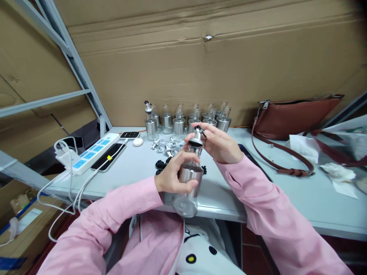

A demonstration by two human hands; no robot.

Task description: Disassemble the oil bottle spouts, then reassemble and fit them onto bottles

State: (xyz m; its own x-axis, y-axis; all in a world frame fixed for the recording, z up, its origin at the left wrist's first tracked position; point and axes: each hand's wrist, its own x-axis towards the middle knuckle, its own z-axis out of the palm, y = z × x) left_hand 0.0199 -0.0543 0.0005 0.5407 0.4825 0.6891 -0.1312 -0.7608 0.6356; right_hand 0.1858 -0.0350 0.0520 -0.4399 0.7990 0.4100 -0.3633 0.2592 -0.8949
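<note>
My left hand [174, 172] is wrapped around a glass bottle [185, 204] with a brushed-metal sleeve, tilted a little above the table's front edge. On the bottle's neck sits a pour spout [197, 135] of silver metal with black parts. The fingers of my right hand [219, 143] are closed about this spout. Behind my hands lie loose silver spout pieces [164, 146] in a pile. Several black caps [159, 164] lie beside my left hand, partly hidden by it.
Several similar bottles [179, 126] line the back; a spout tops the leftmost one [151, 128]. A power strip [96, 152], a phone [109, 157] and a white round object [138, 142] are left. A brown bag [295, 118] and crumpled tissues [338, 172] lie right.
</note>
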